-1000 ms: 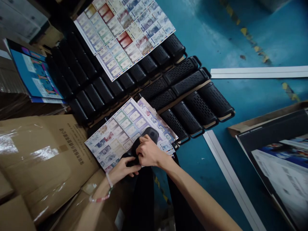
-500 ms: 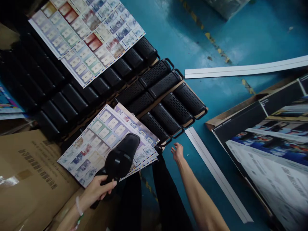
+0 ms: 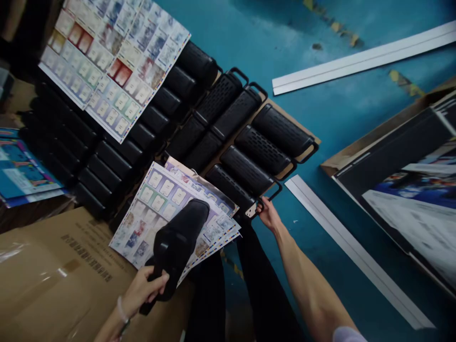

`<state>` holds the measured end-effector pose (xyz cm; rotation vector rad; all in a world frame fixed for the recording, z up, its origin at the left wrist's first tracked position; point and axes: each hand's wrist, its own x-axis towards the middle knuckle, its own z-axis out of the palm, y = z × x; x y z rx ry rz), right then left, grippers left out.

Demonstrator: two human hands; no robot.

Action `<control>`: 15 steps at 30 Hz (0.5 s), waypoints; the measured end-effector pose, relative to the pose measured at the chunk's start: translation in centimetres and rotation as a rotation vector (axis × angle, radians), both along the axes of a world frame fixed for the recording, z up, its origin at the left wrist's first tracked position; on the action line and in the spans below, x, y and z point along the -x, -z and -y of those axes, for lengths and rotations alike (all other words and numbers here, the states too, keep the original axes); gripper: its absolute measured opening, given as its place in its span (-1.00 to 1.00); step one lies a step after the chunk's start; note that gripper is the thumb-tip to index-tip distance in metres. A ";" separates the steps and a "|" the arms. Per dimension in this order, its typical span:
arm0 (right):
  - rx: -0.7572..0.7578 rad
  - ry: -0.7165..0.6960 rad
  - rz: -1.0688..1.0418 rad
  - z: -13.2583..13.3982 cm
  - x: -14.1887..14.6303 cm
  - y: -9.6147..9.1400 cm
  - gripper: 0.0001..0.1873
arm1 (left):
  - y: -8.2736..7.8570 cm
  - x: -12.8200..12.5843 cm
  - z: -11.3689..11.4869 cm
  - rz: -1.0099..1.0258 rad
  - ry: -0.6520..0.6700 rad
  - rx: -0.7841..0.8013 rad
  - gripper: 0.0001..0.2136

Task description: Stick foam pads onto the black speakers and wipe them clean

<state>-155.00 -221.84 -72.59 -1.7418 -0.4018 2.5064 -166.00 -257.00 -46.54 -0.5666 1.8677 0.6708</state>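
Observation:
My left hand [image 3: 147, 288] is closed around the handle end of a long black plastic case [image 3: 181, 235], which is tilted above printed sheets [image 3: 156, 202]. My right hand [image 3: 270, 217] reaches down with its fingers curled on the loop handle of another black case [image 3: 231, 187], the nearest in a row laid on brown cardboard. Several similar cases, such as a slotted one [image 3: 263, 147], lie beside it with their handles facing right. My right fingertips are partly hidden by the handle.
More printed sheets [image 3: 114, 71] cover stacked black cases [image 3: 103, 164]. A brown carton [image 3: 42, 280] stands at lower left. White strips [image 3: 342, 237] lie on the blue floor, and a large open box [image 3: 384, 190] stands at right. Blue printed sheets [image 3: 28, 166] are at far left.
My right hand has moved from open air beside the row onto the nearest case's handle, its fingers curling in. The left hand still holds its case, and the view has shifted.

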 end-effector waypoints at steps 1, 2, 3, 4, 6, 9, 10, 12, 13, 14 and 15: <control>0.003 0.000 -0.025 0.0 -0.4 -0.9 -0.89 | 0.1 -0.1 0.0 -0.008 0.006 -0.010 -0.57; 0.006 -0.002 -0.049 0.0 -0.8 -2.0 -0.87 | 0.2 -0.2 0.0 -0.015 0.010 -0.025 -0.57; 0.009 -0.006 -0.072 0.1 -1.3 -3.1 -0.83 | 0.3 -0.3 0.0 -0.032 0.002 -0.036 -0.57; 0.009 -0.009 -0.092 0.2 -1.7 -4.2 -0.77 | 0.3 -0.4 -0.1 -0.050 -0.008 -0.047 -0.57; 0.010 -0.017 -0.128 0.7 -2.5 -6.6 -0.61 | 0.3 -0.6 -0.2 -0.079 -0.017 -0.066 -0.56; 0.006 -0.025 -0.171 1.8 -2.9 -10.3 -0.48 | -0.1 -0.8 -0.3 -0.115 -0.031 -0.094 -0.54; 0.002 -0.025 -0.182 2.2 -2.8 -11.5 -0.47 | -0.2 -0.9 -0.3 -0.128 -0.040 -0.104 -0.54; -0.010 -0.019 -0.198 2.7 -2.6 -14.0 -0.48 | -0.6 -1.0 -0.3 -0.157 -0.060 -0.125 -0.53; -0.019 -0.013 -0.202 2.9 -2.7 -15.3 -0.49 | -0.7 -1.1 -0.3 -0.172 -0.070 -0.135 -0.52; -0.031 -0.005 -0.201 2.9 -3.0 -16.7 -0.49 | -0.9 -1.2 -0.3 -0.184 -0.079 -0.146 -0.52; -0.044 0.006 -0.193 2.9 -3.7 -18.3 -0.49 | -1.1 -1.4 -0.3 -0.196 -0.088 -0.158 -0.51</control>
